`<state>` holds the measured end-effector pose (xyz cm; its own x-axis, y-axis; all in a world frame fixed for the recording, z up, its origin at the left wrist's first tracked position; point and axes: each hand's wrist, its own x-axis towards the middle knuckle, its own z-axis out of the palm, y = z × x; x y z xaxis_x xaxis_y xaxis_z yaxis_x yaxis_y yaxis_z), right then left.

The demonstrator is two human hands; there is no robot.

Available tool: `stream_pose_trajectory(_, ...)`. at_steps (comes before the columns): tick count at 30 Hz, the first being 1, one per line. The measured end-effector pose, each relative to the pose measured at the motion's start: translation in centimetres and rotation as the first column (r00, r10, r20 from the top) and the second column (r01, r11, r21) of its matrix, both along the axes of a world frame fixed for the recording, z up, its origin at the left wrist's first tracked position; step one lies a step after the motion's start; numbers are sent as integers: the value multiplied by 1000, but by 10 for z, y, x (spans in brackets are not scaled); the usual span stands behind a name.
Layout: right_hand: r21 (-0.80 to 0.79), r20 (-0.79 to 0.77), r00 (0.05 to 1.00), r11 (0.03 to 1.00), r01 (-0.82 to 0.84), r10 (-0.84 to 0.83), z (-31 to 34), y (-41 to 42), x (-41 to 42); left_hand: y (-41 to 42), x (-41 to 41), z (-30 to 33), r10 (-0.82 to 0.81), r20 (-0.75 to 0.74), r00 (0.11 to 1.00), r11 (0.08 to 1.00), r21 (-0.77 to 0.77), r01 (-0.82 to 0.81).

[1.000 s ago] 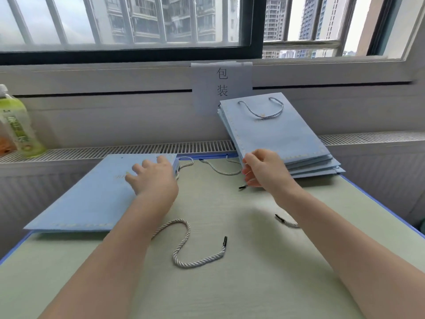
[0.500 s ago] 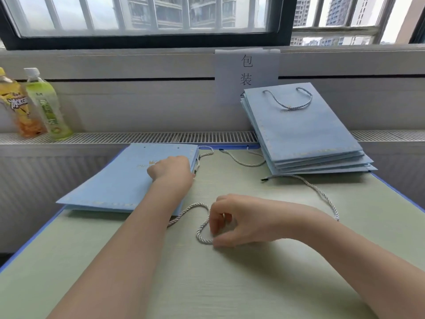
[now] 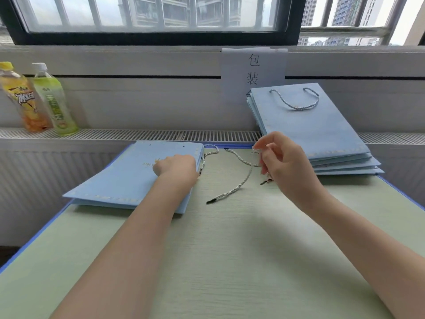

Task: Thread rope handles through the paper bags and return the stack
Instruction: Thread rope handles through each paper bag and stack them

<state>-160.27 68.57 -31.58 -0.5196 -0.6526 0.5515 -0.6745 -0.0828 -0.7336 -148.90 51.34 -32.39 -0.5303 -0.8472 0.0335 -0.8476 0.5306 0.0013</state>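
Left hand [image 3: 177,166] rests with curled fingers on the flat paper bag [image 3: 128,176] at the surface's [image 3: 230,261] far left edge. Right hand [image 3: 285,162], raised, pinches a rope handle [image 3: 236,187]; its black tip touches the surface. Finished stack [image 3: 317,134] lies at the far right corner.

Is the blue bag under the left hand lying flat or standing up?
Lying flat. The bag lies spread on the table with the left hand resting on top; two empty holes show near its far edge.
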Motion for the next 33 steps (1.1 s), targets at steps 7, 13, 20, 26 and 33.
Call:
stream_pose_trajectory(7, 152, -31, 998, 987, -51, 56, -14, -6, -1, -1, 4, 5, -20, 16, 1000, 999, 47, 19)
stream_pose_trajectory(13, 241, -53, 993, 966, -91, 107, -20, -8, 3, 8, 4, 9, -54, 44, 998, 999, 10, 54)
stream_pose_trajectory(20, 250, -23, 994, 963, -98, 107, -16, -7, 1, 10, 7, 21, -107, -1, 994, 993, -48, 107)
stream_pose_trajectory(26, 224, 136, 983, 963, -151, 123, -13, -8, 3, 24, 8, 37, -106, -156, 982, 970, -232, 68)
stream_pose_trajectory(33, 64, 571, 774, 925, -374, 274, -10, -11, 8, 61, 2, 57, -191, -253, 948, 945, -307, 109)
